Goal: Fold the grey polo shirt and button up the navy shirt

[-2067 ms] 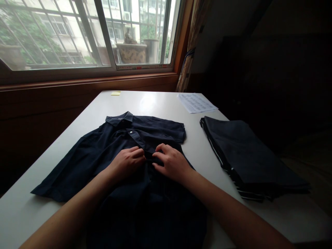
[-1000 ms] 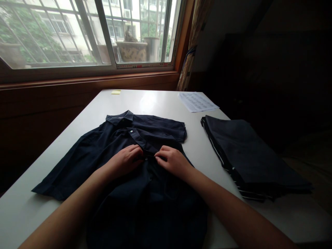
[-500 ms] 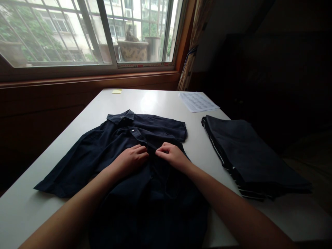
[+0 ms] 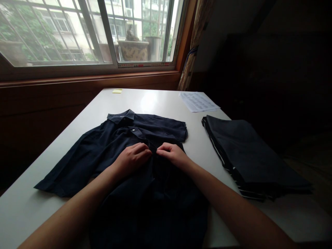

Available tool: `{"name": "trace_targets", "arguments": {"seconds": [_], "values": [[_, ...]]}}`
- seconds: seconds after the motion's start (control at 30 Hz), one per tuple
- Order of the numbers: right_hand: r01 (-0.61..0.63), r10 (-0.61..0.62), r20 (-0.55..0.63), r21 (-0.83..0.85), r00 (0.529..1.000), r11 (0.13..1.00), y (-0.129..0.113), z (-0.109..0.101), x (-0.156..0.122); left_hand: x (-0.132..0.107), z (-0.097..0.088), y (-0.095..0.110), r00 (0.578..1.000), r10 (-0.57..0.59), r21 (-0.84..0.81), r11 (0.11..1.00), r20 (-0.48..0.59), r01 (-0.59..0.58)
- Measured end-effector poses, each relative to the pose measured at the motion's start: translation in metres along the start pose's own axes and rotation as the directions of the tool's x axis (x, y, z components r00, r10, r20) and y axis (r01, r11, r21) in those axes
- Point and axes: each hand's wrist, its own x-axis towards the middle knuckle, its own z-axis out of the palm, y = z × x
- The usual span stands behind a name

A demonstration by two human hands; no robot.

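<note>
A dark navy short-sleeved shirt (image 4: 103, 152) lies face up on the white table (image 4: 155, 100), collar toward the window. A white button (image 4: 134, 129) shows on its placket below the collar. My left hand (image 4: 132, 159) and my right hand (image 4: 172, 154) meet at the middle of the placket, fingers curled and pinching the fabric edges together. What sits between the fingertips is too dark to make out.
A stack of folded dark garments (image 4: 249, 155) with white-striped edges lies at the right. A printed sheet of paper (image 4: 198, 102) and a yellow sticky note (image 4: 117, 91) lie at the far side. A window and wooden sill stand beyond the table.
Both hands have crept a little up the placket toward the collar. My right hand's fingers, spread earlier, have curled into a tighter pinch.
</note>
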Motion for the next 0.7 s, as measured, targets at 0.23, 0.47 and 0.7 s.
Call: {"name": "trace_targets", "arguments": {"seconds": [0.23, 0.47, 0.7], "values": [[-0.066, 0.060, 0.054, 0.121, 0.997, 0.991, -0.0020, 0.0010, -0.0027, 0.0002, -0.0006, 0.0006, 1.000, 0.016, 0.041, 0.999, 0.014, -0.017], [-0.031, 0.026, 0.055, 0.102, 0.998, 0.994, 0.0006, 0.0011, -0.0019, 0.0006, -0.0016, 0.0011, 1.000, 0.017, 0.076, 0.997, -0.016, -0.016], [-0.002, -0.003, 0.077, 0.071, 0.997, 0.997, -0.0010, 0.0022, -0.0033, -0.0006, -0.0031, 0.0012, 1.000, 0.028, 0.131, 0.991, 0.003, -0.028]]}}
